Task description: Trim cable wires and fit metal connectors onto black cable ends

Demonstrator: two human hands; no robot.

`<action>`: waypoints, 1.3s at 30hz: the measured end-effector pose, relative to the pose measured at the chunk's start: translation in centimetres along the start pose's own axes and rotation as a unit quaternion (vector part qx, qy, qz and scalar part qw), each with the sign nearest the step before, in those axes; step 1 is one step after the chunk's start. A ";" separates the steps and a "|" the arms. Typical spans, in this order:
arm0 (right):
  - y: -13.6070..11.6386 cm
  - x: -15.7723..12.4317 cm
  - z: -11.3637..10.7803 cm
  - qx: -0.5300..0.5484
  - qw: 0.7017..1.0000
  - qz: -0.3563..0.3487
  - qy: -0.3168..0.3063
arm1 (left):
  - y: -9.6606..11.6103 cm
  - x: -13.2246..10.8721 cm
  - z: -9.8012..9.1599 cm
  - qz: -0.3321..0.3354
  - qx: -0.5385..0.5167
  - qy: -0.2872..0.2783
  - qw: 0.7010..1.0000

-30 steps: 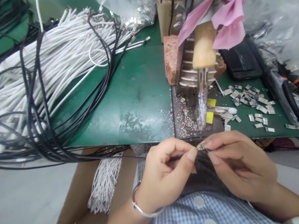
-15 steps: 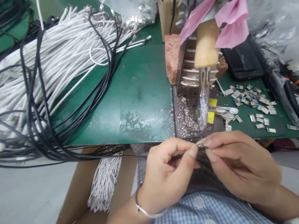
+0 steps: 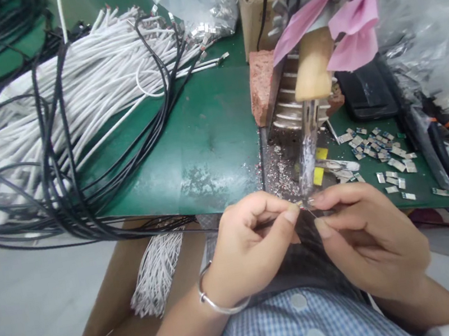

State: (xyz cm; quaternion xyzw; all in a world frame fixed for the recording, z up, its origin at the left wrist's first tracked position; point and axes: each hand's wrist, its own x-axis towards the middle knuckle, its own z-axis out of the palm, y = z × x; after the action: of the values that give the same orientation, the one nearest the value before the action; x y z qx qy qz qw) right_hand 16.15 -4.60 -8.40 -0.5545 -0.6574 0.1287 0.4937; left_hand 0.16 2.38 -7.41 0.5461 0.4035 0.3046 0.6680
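Observation:
My left hand is closed, thumb and forefinger pinching the end of a black cable that comes in from the left. Small bright wire ends and perhaps a metal piece show at those fingertips, too tiny to make out fully. Right beside them my right hand is closed around a thin wire that reaches toward the left fingertips. Just above the meeting point hangs the tip of a soldering iron, clamped point down, with a wooden handle and a pink ribbon tied near its top.
Several small metal connectors lie right of the iron, near pliers in a tray. White cables and looped black cables cover the left of the green table. A brick stands behind. Below, a cardboard box holds white cables.
Both hands have risen slightly toward the iron's tip. My right hand has shifted a little rightward, its finger and thumb further apart, and the thin wire now shows.

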 end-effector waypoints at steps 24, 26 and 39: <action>-0.4 0.2 0.1 -0.035 0.999 -0.005 0.010 | 0.1 -0.2 0.3 0.013 -0.028 0.005 1.000; -0.4 0.3 0.1 -0.034 0.999 -0.008 0.011 | 0.2 -0.2 0.3 0.010 -0.028 0.005 1.000; 0.0 -0.1 0.2 -0.040 0.999 -0.027 -0.022 | -0.4 -0.6 0.1 0.030 0.038 0.008 0.999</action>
State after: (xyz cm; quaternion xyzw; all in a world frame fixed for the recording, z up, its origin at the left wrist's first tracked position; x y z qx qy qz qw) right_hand 15.96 -4.58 -8.50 -0.5527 -0.6873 0.1013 0.4603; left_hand -0.05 1.79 -7.63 0.5807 0.4037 0.3136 0.6336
